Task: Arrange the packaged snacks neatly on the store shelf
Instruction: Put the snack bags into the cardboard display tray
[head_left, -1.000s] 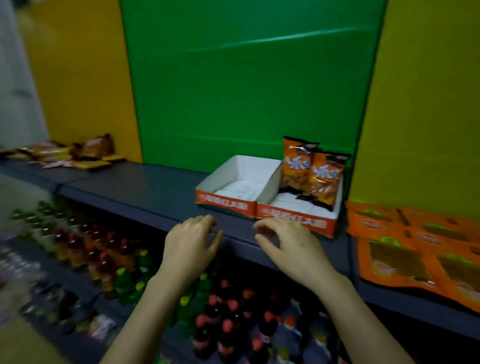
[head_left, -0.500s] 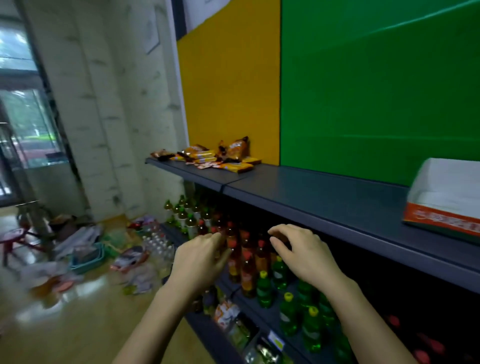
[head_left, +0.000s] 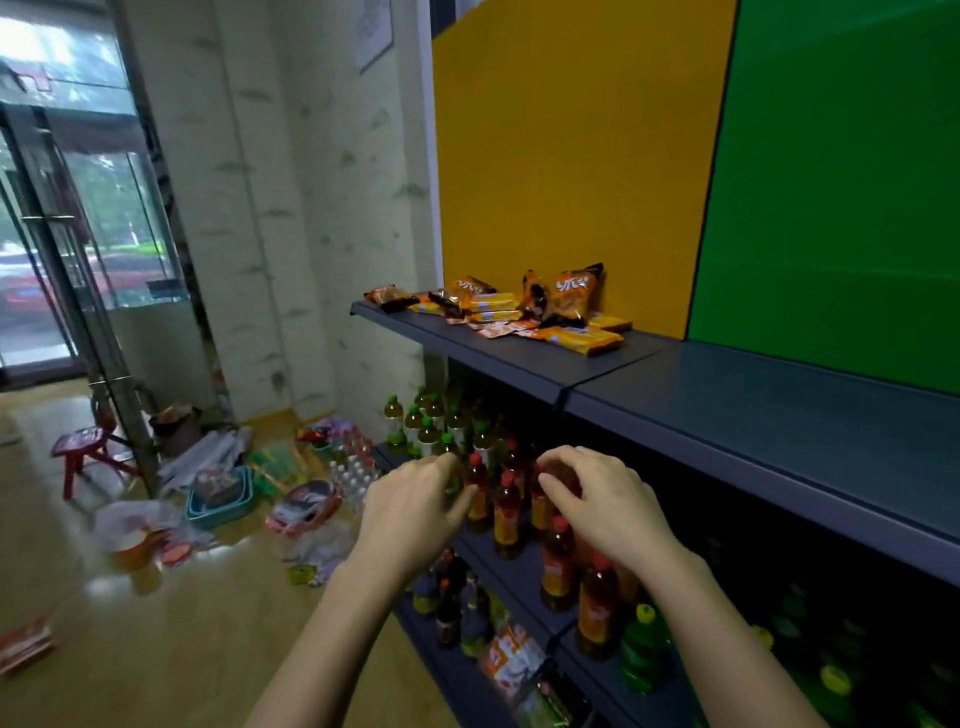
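A: Both forearms reach forward side by side from the lower edge of the view. The left hand is held palm down, its fingers loosely bent and pointing right. The right hand shows its back, its fingers arched in a slack curl. Neither hand has hold of anything.

B: Where are the hands relative to the shelving?

A: In front of the red-capped bottles on the lower tier, below the upper shelf. Whether the fingertips touch a bottle cannot be told.

B: And the packaged snacks?

A: They are well apart from both hands, heaped at the far left end of the upper shelf, against the yellow panel.

- **Condition:** the pile is disordered.
- **Puffed bags:** two orange bags stand roughly upright near the panel.
- **Flat packs:** yellow-orange packs lie overlapping at mixed angles.
- **Dark-ended packet:** one packet sits at the shelf's left corner.

B: What else is in view?

A: A green panel backs the nearer stretch of shelf. On the floor stand a red stool and a blue basket among scattered goods.
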